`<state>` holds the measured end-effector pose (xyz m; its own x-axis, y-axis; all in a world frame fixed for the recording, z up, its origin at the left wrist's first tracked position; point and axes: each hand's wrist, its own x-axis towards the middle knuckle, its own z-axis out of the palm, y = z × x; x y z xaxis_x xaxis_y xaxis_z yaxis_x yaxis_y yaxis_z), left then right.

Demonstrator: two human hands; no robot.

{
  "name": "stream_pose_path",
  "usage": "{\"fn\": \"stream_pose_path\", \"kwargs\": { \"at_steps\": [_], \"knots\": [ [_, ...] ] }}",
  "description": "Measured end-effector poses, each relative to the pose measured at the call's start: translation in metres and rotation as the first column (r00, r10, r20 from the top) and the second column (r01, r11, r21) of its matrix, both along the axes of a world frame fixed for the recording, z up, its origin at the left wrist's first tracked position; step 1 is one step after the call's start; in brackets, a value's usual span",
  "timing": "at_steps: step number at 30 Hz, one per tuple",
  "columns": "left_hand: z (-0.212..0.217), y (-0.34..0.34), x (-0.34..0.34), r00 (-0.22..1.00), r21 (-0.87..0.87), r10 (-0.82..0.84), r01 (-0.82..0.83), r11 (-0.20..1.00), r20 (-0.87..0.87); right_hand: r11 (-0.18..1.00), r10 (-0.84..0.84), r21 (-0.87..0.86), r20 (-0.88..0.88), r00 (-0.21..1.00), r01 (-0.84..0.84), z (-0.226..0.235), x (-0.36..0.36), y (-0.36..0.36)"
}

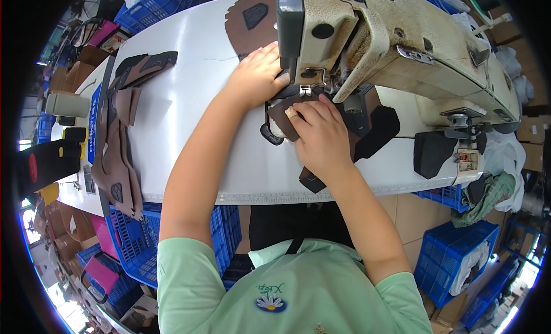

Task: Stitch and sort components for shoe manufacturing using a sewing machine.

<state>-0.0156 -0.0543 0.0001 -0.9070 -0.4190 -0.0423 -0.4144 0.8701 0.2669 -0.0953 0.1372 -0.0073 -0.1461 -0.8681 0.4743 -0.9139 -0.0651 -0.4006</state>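
A beige sewing machine (pixel 402 32) stands over the white table, its presser foot (pixel 305 90) down on a brown and black cut piece (pixel 281 117). My right hand (pixel 321 130) is just in front of the foot, fingers bent and pressed together on this piece. One of its fingers wears a tan wrap (pixel 291 112). Left of the machine head, my left hand (pixel 258 75) lies with its fingers stretched out, their tips by the lower edge of a brown piece with a black patch (pixel 249 32). The machine head hides part of that piece. Black parts (pixel 379 130) spread out right of my right hand.
Several brown and black pieces (pixel 119 138) are heaped at the table's left end. A black piece (pixel 431 154) lies near the bobbin winder (pixel 459 121) at the right. Blue crates (pixel 135 242) stand below the table, with another crate (pixel 445 259) on the floor at the right.
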Motion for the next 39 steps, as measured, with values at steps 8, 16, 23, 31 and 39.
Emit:
{"fn": "stream_pose_path", "kwargs": {
  "at_steps": [8, 16, 23, 31, 39],
  "knots": [
    [-0.001, 0.006, 0.003, 0.994, 0.051, 0.033, -0.028, 0.998, -0.106, 1.000, 0.000, 0.008, -0.047, 0.999, 0.000, 0.005, -0.004, 0.001],
    [-0.003, 0.034, 0.014, 0.983, -0.177, 0.114, -0.139, 0.974, -0.146, 0.990, 0.051, 0.137, -0.136, 0.989, -0.032, 0.013, -0.019, 0.022],
    [0.020, 0.042, 0.048, 0.995, -0.218, 0.095, -0.093, 0.972, 0.002, 0.978, 0.134, 0.184, -0.182, 0.974, -0.101, 0.033, -0.034, 0.026],
    [0.034, -0.002, 0.065, 0.940, -0.242, -0.341, 0.336, 0.910, 0.023, 0.970, 0.151, 0.214, -0.168, 0.974, -0.113, 0.027, -0.035, 0.029],
    [0.041, -0.010, 0.063, 0.894, -0.529, -0.434, 0.421, 0.737, 0.107, 0.978, 0.142, 0.176, -0.175, 0.974, -0.111, 0.024, -0.028, 0.028]
  ]
}}
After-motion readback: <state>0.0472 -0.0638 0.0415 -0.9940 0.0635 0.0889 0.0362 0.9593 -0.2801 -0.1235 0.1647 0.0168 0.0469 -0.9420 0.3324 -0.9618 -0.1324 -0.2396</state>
